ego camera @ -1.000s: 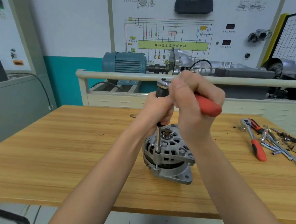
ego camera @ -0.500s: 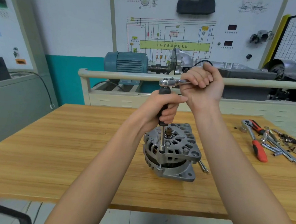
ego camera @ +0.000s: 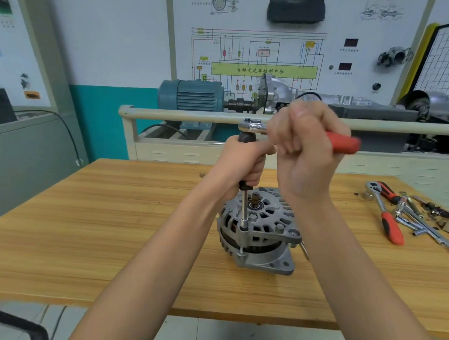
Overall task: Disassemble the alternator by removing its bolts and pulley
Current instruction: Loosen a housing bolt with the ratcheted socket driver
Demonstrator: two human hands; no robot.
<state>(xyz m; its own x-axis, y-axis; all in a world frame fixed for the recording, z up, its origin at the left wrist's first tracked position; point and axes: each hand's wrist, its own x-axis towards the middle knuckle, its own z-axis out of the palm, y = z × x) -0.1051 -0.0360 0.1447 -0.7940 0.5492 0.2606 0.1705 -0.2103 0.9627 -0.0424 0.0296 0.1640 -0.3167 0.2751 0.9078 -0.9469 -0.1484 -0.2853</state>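
- The bench [ego camera: 110, 242] carries everything; I've got the alternator [ego camera: 256, 231] parked near the middle of it, right in front of me, so both arms can come over the top.
- The alternator sits flat on its rear housing, shaft stub pointing straight up, so its long axis stands vertical. That puts the through-bolt heads on the rim facing me from above, which I reckon is why it's stood this way.
- My right hand [ego camera: 305, 150] is curled round the red ratchet [ego camera: 341, 144]; the handle pokes out level to the right, the chrome head at the left end. Level means I can swing it in a flat arc.
- My left hand [ego camera: 240, 165] is wrapped round the black grip of the extension [ego camera: 244, 210] just under the ratchet head, keeping the shank plumb so the socket doesn't slip, I'd say.
- The extension runs straight down, parallel to the shaft, its tip seated on a bolt at the near-left rim.
- Off to the right lie a spare ratchet [ego camera: 387, 217] and loose tool bits, well apart from the work.
- A thin rod [ego camera: 304, 249] peeks out beside the housing, possibly a bolt already out.
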